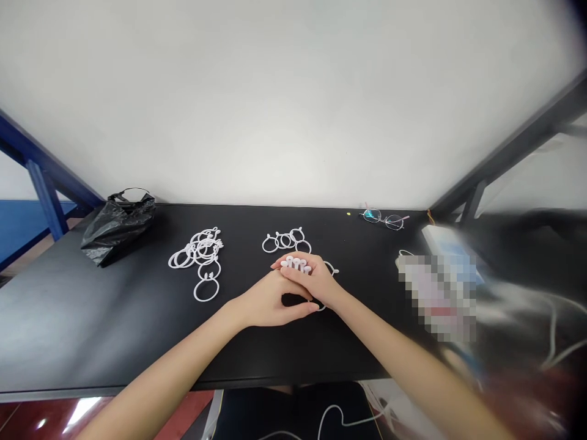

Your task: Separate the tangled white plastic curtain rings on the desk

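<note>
The right hand [323, 284] has its fingers curled round small white round-headed plastic pieces [296, 263], heads showing between thumb and fingers. The left hand [266, 299] crosses beneath, fingertips hidden, grip unclear. White rings [290, 239] lie just beyond on the black tabletop [243, 229].

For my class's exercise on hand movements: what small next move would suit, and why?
Perhaps ease the right hand gently off the left hand, keeping the small white pieces gathered: the hands overlap where the pieces cluster, and white rings lie close by.
</note>
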Motion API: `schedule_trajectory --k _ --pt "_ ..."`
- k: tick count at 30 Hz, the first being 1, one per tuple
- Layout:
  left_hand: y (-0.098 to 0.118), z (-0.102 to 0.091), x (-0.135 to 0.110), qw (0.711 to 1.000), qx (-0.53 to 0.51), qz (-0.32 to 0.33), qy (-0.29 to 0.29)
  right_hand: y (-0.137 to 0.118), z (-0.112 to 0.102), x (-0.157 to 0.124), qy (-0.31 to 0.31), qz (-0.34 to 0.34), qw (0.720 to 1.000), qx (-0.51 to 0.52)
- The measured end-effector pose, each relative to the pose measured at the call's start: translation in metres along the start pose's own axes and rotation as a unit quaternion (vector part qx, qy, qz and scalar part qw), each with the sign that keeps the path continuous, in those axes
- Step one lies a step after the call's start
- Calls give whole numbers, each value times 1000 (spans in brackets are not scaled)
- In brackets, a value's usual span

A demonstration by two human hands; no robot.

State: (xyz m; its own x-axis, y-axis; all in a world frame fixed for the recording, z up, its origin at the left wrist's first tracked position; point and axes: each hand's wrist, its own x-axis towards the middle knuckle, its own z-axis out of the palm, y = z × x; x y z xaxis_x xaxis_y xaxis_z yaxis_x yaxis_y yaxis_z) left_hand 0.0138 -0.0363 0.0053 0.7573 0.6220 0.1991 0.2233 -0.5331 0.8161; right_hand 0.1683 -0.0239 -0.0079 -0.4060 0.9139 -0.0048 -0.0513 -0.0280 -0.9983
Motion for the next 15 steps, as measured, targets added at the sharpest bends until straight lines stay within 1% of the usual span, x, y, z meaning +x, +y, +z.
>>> schedule_trajectory --k 7,9,10,13,15 --pt "0 -1 1 998 -67 -4 10 -1 -1 0 10 -12 1000 0" --pt "-3 -3 0 994 -106 -33 8 0 -1 0 17 -25 1000 -5" --pt "-5 -3 0 989 -138 -55 -2 1 -1 0 17 -30 999 -7" --pt "-9 -5 -1 963 -237 -120 -46 4 0 0 4 -27 1000 -6" --pt "-11 -5 0 950 -274 -147 -42 4 0 0 2 -22 1000 -16"
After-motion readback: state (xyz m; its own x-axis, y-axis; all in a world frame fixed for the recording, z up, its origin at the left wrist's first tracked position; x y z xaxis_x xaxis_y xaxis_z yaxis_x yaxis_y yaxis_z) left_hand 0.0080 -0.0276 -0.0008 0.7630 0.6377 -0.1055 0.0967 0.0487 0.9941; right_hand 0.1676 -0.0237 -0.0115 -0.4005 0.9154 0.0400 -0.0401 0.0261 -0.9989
